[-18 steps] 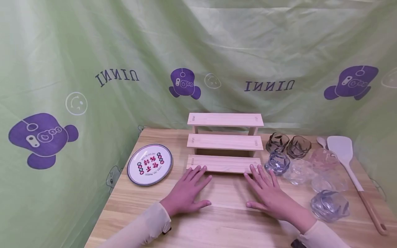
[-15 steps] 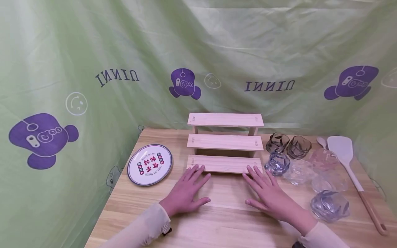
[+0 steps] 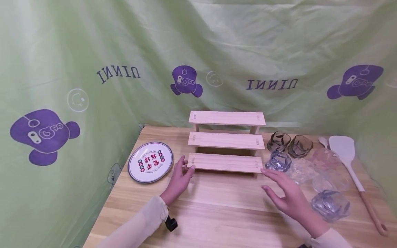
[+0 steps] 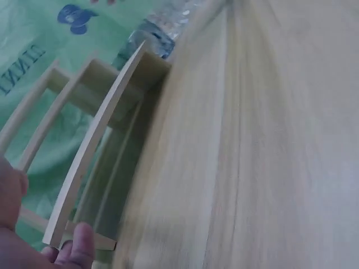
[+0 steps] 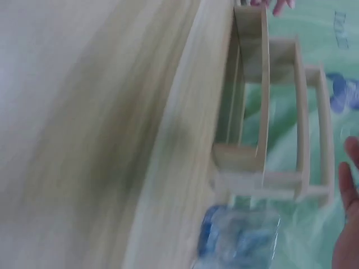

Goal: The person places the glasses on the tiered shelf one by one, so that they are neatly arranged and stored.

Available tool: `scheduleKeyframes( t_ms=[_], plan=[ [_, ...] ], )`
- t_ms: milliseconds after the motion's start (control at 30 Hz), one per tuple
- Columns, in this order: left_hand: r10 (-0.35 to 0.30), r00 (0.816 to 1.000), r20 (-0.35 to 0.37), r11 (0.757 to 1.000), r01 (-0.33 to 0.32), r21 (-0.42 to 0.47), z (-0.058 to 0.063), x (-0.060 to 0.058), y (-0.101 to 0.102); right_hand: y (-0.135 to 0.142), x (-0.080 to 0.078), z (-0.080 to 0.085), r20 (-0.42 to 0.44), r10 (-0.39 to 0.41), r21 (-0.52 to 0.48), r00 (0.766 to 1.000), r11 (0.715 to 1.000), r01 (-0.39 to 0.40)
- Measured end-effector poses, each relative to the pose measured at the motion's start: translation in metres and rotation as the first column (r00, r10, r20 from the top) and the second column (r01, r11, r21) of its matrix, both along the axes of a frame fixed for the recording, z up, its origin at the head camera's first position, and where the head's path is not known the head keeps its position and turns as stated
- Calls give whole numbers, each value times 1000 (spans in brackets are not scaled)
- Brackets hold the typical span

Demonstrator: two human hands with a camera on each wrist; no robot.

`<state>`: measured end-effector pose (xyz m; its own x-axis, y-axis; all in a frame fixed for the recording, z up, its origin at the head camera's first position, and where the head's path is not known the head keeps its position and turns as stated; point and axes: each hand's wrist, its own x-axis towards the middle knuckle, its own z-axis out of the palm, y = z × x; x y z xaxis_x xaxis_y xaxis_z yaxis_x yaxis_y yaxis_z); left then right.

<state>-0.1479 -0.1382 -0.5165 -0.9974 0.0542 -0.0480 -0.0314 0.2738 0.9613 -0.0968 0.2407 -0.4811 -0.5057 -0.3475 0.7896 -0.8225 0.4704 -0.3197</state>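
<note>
A three-tier wooden step rack [image 3: 225, 163] stands at the back middle of the table. At the left end of its lowest step is my left hand [image 3: 177, 182], thumb in front and fingers beside the end. The left wrist view shows the board's corner close to these fingers [image 4: 83, 246]; contact is unclear. My right hand [image 3: 289, 196] lies off the lowest step's right corner, index finger extended close to it and thumb spread apart. Nothing is held in that hand. Right of the rack sits a blue glass cup [image 3: 279, 161], also visible in the right wrist view.
A round white plate [image 3: 150, 162] with printed lettering lies left of the rack. Dark glass cups [image 3: 300, 146], a pink one [image 3: 325, 158] and clear ones [image 3: 330, 205] crowd the right side. Beyond them lies a white spatula [image 3: 347, 158] with a wooden handle. Green cloth [image 3: 248, 41] hangs behind.
Both hands have moved outward from the front of the lowest step to its two ends. The left hand has turned sideways. The rack, plate and cups stand where they were; the view shifted slightly.
</note>
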Motion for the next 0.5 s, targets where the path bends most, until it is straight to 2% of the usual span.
scheduleKeyframes(
  t_ms=[100,167,300,400,500],
  plan=[
    [41,995,87,989,-52,139,-4,-8,5,16,9,6,-59,-33,-99,998,995,27],
    [68,986,149,980,-94,176,-7,-12,7,28,16,10,-77,-73,-136,994,989,63],
    [120,962,247,963,-173,205,-11,-18,4,56,28,11,-57,-164,-168,985,974,153],
    [112,950,290,951,-187,245,-12,-22,0,81,36,4,-26,-217,-186,976,960,209],
    [79,941,328,938,-182,295,-14,-24,0,108,46,-5,35,-314,-185,949,931,315]
  ],
)
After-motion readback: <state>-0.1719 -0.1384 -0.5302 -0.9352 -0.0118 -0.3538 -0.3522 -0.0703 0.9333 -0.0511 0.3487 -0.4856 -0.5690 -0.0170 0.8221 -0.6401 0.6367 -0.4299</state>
